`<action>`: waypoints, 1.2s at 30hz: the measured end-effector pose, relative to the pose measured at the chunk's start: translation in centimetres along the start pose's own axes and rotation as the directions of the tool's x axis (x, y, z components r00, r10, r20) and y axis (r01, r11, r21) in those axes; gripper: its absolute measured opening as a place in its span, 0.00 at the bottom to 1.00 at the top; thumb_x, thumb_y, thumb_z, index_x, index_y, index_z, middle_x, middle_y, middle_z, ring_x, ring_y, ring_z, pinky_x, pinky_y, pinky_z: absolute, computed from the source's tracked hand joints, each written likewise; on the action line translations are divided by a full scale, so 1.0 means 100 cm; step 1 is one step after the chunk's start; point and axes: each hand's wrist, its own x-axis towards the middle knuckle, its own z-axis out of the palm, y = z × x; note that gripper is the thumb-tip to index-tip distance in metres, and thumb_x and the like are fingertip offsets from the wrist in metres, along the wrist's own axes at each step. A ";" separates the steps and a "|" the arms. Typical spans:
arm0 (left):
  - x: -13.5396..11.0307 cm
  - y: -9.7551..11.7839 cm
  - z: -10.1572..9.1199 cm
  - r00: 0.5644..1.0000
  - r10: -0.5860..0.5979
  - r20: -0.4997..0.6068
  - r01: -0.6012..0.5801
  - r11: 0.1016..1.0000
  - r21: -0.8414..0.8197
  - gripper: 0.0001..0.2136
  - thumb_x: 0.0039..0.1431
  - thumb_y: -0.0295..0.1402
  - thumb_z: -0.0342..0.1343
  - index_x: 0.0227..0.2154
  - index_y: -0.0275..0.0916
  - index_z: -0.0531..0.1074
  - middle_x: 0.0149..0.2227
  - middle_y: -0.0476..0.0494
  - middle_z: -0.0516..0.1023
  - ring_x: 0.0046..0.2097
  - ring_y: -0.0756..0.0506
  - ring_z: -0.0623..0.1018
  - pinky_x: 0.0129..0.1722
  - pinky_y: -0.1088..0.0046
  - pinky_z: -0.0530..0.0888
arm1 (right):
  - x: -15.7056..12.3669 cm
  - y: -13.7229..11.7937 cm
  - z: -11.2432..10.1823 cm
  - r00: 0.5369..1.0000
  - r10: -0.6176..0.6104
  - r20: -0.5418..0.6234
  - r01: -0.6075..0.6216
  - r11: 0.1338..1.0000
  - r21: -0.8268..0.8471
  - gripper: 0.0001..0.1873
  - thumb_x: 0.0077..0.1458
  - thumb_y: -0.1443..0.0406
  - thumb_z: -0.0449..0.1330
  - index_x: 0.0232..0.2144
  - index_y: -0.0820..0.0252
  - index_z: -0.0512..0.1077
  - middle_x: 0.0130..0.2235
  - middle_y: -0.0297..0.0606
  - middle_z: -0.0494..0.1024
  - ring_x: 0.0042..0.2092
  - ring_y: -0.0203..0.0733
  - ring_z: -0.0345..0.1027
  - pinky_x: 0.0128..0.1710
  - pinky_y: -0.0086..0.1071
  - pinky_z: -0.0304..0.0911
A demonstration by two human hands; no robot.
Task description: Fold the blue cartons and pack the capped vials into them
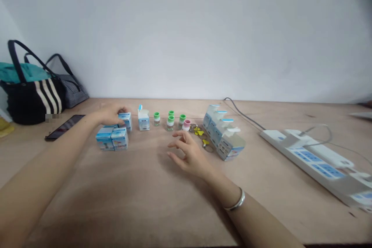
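Nearest, the right hand (186, 153) hovers open, fingers spread, just short of yellow key tags (199, 131). At eleven o'clock, the left hand (112, 115) has its fingertips (124, 110) on a blue-and-white carton (125, 121) — whether gripping, I cannot tell — just behind stacked cartons (112, 138). Farther off at twelve o'clock — green-capped vials (170, 121).

Hands (110, 115) (187, 155) among cartons (112, 138) and vials (170, 121)
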 end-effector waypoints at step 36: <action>-0.042 0.087 0.096 0.896 0.160 -0.414 -0.370 0.783 -0.499 0.12 0.54 0.37 0.55 0.41 0.40 0.72 0.45 0.42 0.74 0.43 0.44 0.76 0.43 0.65 0.74 | 0.010 -0.003 0.020 0.833 0.551 -0.055 -0.410 0.680 0.608 0.14 0.48 0.58 0.60 0.34 0.62 0.69 0.22 0.28 0.63 0.25 0.32 0.57 0.24 0.26 0.55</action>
